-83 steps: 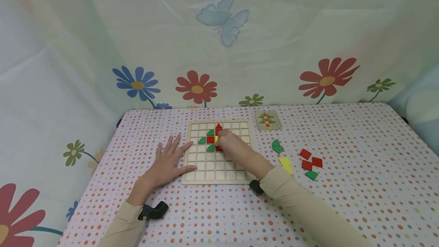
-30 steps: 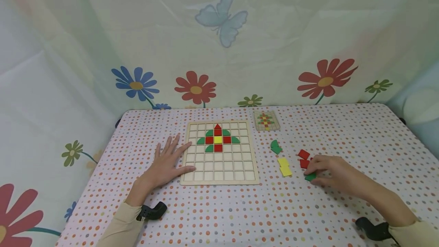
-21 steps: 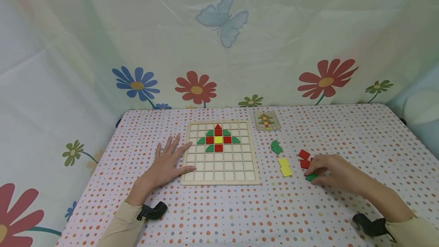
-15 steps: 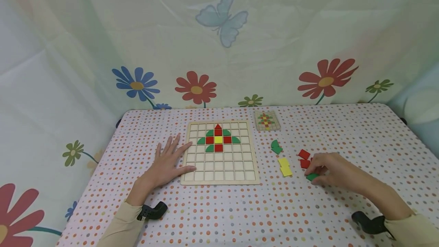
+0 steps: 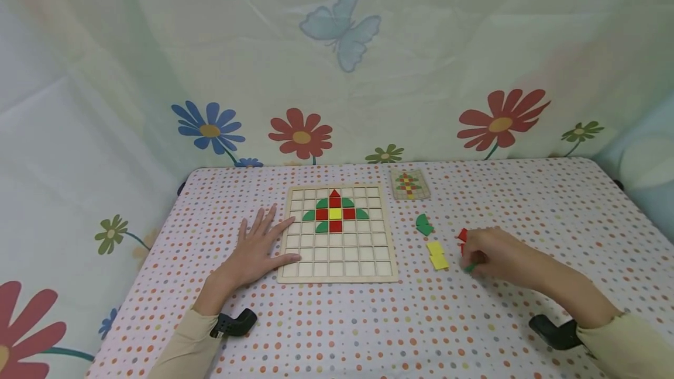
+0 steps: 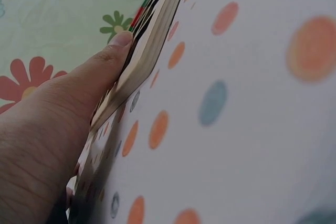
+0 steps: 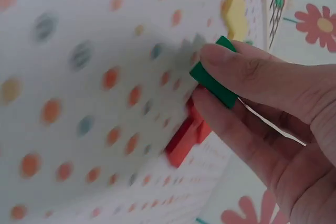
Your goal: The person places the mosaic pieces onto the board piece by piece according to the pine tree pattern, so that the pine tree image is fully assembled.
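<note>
My right hand (image 5: 497,257) pinches a green quarter-circle tile (image 7: 214,82) between thumb and fingers, close over the table at the right. Red square tiles (image 7: 184,142) lie just beyond it, partly hidden by the hand in the head view. My left hand (image 5: 258,248) lies with fingers spread at the left edge of a wooden grid board (image 5: 337,278), its thumb (image 6: 113,51) on the board's rim. On the board, red, green and yellow tiles form a pattern around a yellow square (image 5: 335,213), topped by a red triangle (image 5: 334,193).
Two yellow tiles (image 5: 437,256) and a pair of green tiles (image 5: 423,225) lie between the board and my right hand. A small card (image 5: 410,185) showing a tree pattern sits behind them. A flowered cloth (image 5: 253,63) hangs behind the dotted table.
My right hand went from the board to the loose tiles at the right, took up a green quarter-circle tile, and has shifted slightly left. The left hand stays where it was.
</note>
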A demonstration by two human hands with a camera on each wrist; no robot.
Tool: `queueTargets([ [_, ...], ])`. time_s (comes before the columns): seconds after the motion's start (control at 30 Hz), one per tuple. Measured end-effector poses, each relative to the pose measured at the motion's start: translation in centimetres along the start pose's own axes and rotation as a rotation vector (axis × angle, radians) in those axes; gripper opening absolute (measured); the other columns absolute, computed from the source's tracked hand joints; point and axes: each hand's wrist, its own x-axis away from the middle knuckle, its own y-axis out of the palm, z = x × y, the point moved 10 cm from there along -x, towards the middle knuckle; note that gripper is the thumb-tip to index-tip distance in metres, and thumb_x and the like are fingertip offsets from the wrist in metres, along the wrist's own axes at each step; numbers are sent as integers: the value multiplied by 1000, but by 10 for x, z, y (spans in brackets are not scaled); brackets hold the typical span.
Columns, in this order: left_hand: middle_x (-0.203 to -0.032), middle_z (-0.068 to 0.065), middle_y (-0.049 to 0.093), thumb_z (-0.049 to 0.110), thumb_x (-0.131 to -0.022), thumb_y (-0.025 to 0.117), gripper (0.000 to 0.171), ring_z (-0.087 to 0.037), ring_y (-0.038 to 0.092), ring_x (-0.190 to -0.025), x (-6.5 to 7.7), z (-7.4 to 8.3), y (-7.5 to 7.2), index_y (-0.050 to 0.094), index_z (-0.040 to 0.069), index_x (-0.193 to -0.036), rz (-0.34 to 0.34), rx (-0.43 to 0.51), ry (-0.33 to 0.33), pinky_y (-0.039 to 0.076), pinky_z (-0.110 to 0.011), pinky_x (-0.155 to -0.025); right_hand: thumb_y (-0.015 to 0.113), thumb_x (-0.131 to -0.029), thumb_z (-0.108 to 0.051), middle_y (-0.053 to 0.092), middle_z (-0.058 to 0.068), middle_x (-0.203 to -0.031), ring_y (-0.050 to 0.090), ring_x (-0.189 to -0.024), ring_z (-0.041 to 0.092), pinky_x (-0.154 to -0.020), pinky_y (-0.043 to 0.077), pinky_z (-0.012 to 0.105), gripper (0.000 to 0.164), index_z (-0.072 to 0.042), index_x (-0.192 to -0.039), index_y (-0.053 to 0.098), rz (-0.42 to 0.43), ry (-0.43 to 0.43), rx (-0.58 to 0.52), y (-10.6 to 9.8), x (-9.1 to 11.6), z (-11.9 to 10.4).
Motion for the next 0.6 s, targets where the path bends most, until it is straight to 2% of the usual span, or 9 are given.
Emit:
queueTargets([
  [0.1, -175, -15, 3, 68, -91, 66, 91, -41, -6, -160, 0, 0, -1, 35, 25, -165, -3, 0, -1, -7, -71, -122, 86, -77, 10, 58, -10, -82, 49, -72, 3, -60, 49, 24, 31, -17, -81, 71, -3, 12, 18, 0, -13, -11],
  [0.13, -176, -14, 3, 68, -91, 66, 91, -41, -6, -160, 0, 0, 0, 35, 25, -165, -5, 0, -3, -8, -70, -122, 85, -79, 10, 59, -9, -84, 56, -75, 7, -62, 52, 26, 29, -16, -82, 72, -1, 8, 30, 0, -18, -16],
  [0.23, -175, -15, 3, 67, -91, 67, 91, -41, -6, -160, 0, 1, -1, 35, 25, -165, -5, 11, 3, -8, -71, -121, 83, -83, 9, 59, -5, -85, 57, -77, 14, -63, 53, 27, 22, -12, -86, 77, 19, -10, 45, -3, -36, -31],
  [0.33, -176, -14, 3, 66, -91, 68, 91, -41, -6, -160, -1, 2, 0, 35, 25, -165, -6, 19, 14, -8, -71, -122, 82, -84, 8, 61, -4, -87, 60, -80, 12, -64, 54, 26, 18, -9, -90, 80, 49, -52, 46, -7, -54, -48],
  [0.37, -175, -15, 3, 66, -92, 68, 90, -41, -6, -160, -1, 2, 0, 36, 25, -165, -4, 21, 19, -8, -71, -121, 81, -85, 8, 60, -4, -86, 56, -76, 8, -62, 53, 24, 17, -8, -91, 80, 59, -70, 36, -8, -60, -53],
  [0.43, -176, -14, 2, 66, -92, 67, 89, -41, -6, -160, -1, 2, 0, 36, 25, -165, -5, 18, 19, -8, -70, -122, 81, -86, 7, 62, -4, -88, 58, -77, 6, -64, 54, 24, 16, -7, -93, 79, 71, -96, 15, -9, -73, -63],
  [0.6, -175, -14, 2, 66, -92, 67, 89, -41, -6, -160, -2, 1, 1, 36, 25, -165, -10, 15, 13, -8, -71, -122, 80, -88, 4, 66, -3, -93, 61, -82, 9, -68, 55, 25, 14, -7, -97, 79, 108, -136, -58, -5, -102, -80],
])
